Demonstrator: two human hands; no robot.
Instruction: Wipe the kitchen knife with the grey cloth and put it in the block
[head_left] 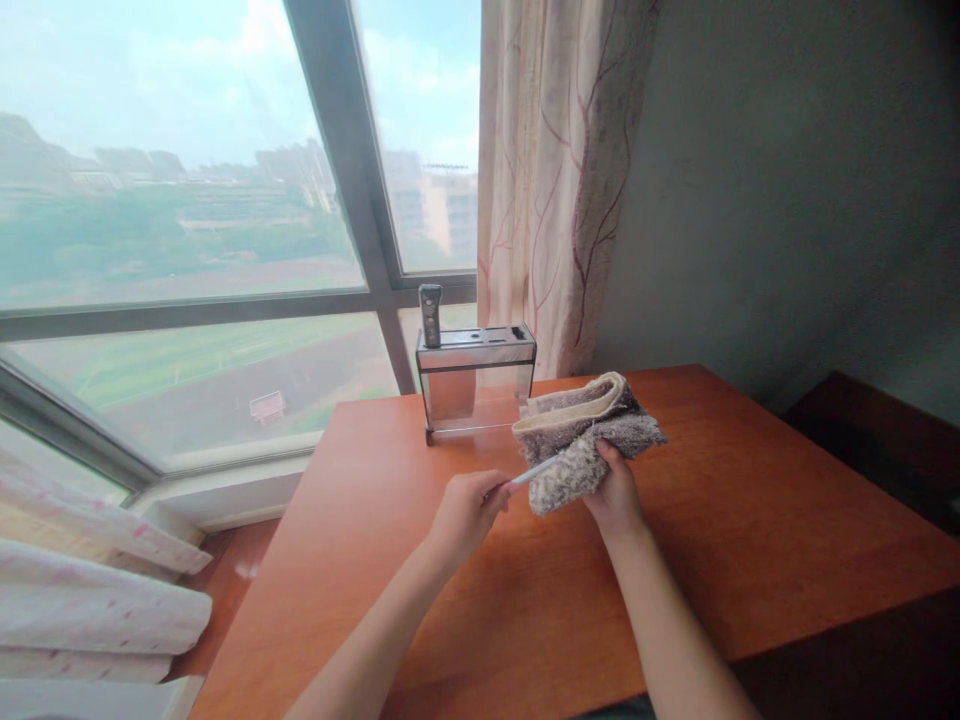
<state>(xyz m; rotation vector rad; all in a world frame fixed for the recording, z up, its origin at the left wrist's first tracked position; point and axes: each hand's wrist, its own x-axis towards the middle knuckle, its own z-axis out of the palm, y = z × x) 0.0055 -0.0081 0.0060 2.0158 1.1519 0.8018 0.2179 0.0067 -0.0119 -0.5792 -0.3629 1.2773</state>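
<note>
My right hand (616, 492) holds a folded grey towel (581, 440) just above the table (750, 540), fingers clamped on its lower edge so the thick folds rise up and away from me — that grip keeps a fluffy face turned toward my other hand. My left hand (466, 510) is closed around the handle end of a thin pale blade (534, 472), probably a knife, though the handle itself is buried in my fist and I can't make it out. The blade runs up and to the right from my knuckles and its far end disappears into the towel, touching the cloth or tucked just under a fold — which of the two I can't tell. Holding it flat and angled away keeps the edge pointed off my right palm, I'd judge. Both forearms come in from the bottom of the view and converge, wrists fairly straight, the left one rolled so the thumb side is up, the right one raised slightly with the back of the hand toward me. Neither hand rests on the wood. Behind the towel, near the table's far edge, stands a clear knife block (476, 380) with a metal top; one dark handle (430, 312) sticks up from its left slot, and the right slot looks open. It sits close enough that the towel overlaps its right corner in my view, though I think they're apart. Beyond it are the window (225, 200) and a patterned curtain (555, 170) hanging to the right.
</note>
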